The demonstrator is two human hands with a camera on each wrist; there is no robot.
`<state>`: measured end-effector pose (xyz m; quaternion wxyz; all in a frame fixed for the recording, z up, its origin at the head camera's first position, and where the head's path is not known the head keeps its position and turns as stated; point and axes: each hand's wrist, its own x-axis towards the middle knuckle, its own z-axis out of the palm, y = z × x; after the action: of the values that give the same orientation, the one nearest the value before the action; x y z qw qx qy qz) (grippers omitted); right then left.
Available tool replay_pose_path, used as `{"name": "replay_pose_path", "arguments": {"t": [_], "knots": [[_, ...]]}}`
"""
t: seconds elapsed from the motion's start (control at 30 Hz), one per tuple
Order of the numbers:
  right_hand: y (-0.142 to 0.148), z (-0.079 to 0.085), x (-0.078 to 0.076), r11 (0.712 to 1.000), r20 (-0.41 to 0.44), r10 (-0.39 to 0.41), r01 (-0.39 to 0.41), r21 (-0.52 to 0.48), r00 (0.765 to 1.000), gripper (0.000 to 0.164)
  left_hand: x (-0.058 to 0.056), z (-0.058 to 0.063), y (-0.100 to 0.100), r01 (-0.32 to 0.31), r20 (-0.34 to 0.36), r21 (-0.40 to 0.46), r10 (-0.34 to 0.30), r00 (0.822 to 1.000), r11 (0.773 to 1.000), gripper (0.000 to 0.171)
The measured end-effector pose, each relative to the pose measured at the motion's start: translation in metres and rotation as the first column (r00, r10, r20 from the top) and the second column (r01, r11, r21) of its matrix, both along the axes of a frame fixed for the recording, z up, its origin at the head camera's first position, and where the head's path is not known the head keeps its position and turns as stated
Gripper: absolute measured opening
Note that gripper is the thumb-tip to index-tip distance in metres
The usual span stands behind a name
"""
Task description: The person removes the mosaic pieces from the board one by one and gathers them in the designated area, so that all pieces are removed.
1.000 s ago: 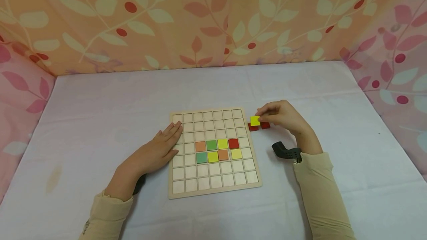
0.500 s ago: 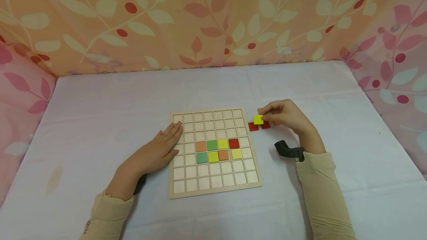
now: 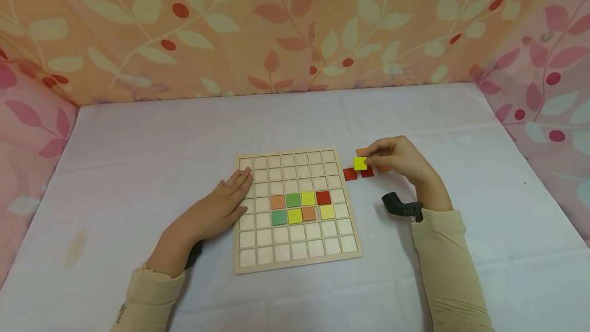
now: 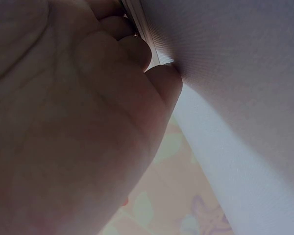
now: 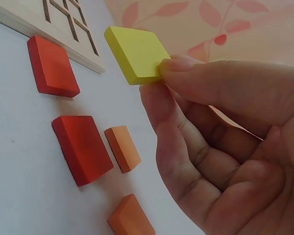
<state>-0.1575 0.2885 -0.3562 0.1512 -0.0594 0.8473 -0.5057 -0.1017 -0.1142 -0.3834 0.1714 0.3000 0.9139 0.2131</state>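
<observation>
Between thumb and fingers, my right hand (image 3: 400,160) pinches a yellow square tile (image 3: 360,163), held above the table right of the board. The right wrist view shows this yellow tile (image 5: 134,51) gripped at one corner, apart from the loose tiles below it. Two red tiles (image 3: 350,174) and two orange tiles (image 3: 362,152) lie under and around that hand, partly covered by it. My left hand (image 3: 214,209) lies with extended fingers over the left edge of a wooden grid board (image 3: 282,254). In the left wrist view its palm (image 4: 78,107) fills much of the picture.
Two rows of coloured tiles sit mid-board, among them a green tile (image 3: 293,200), a red tile (image 3: 323,197) and a pale yellow tile (image 3: 327,212) that looks slightly off its cell. A white cloth (image 3: 286,122) covers the table; a patterned curtain (image 3: 295,29) stands behind.
My right hand has shifted slightly right and away from me with the yellow tile, uncovering more of the red and orange tiles. The left hand has stayed still on the board.
</observation>
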Motion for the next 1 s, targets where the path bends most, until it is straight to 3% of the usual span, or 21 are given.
{"name": "replay_pose_path", "arguments": {"t": [0.57, 1.0], "knots": [[0.01, 0.001, 0.001, 0.999, -0.006, -0.031, 0.031, -0.029, 1.0, 0.022, 0.0, -0.001, 0.0, 0.005, -0.012, -0.006, -0.005, 1.0, 1.0, 0.064], [0.014, 0.0, 0.001, 0.999, -0.013, -0.04, 0.04, 0.009, 0.999, 0.023, 0.0, 0.0, 0.0, 0.005, 0.0, -0.003, -0.005, 1.0, 1.0, 0.064]]}}
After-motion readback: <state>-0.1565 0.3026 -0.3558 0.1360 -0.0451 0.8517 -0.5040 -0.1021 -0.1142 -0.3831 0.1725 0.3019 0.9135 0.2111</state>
